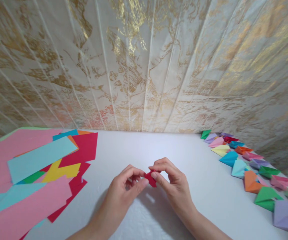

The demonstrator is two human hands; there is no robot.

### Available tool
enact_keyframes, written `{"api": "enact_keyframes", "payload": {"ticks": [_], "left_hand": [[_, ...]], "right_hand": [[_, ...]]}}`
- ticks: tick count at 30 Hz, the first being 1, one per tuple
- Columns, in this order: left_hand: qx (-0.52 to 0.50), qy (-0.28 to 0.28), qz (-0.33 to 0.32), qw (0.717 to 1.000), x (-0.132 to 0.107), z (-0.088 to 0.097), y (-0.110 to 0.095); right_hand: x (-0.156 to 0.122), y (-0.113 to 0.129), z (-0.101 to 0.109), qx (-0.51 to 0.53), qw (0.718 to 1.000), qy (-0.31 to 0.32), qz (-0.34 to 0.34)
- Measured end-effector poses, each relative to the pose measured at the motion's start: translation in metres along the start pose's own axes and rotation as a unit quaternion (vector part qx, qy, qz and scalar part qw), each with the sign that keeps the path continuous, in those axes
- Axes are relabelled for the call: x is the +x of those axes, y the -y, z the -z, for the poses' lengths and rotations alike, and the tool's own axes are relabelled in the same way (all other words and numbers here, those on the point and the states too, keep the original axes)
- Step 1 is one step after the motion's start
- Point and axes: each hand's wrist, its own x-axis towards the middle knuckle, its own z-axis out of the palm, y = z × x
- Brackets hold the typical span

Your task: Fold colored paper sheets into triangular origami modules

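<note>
A small red folded paper piece (152, 182) is held up between my two hands over the white table, with its shadow below it. My left hand (126, 186) pinches its left side between thumb and forefinger. From the other side, my right hand (172, 181) grips the upper right part with thumb and fingers. Much of the folded paper is covered by the fingertips, so its full shape is hidden.
Loose coloured paper sheets (41, 156) overlap in a pile on the left of the white table (124, 150). Several folded paper shapes (267, 198) stand in rows along the right edge. A gold-patterned curtain (134, 66) hangs behind the table.
</note>
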Motion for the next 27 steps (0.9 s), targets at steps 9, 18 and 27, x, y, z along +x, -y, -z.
{"api": "enact_keyframes", "payload": {"ticks": [9,18,27], "left_hand": [[-0.150,-0.011,0.056,0.987,-0.008,-0.007,-0.008],[-0.079,-0.086,-0.061,0.991,-0.006,-0.003,-0.002],[0.067,-0.105,-0.224,0.967,-0.007,0.000,-0.004]], "right_hand": [[-0.004,0.002,-0.003,0.016,1.000,0.005,0.012],[-0.007,0.008,-0.008,0.033,0.999,0.014,-0.028],[-0.008,0.008,-0.011,0.051,0.997,0.021,-0.051]]}}
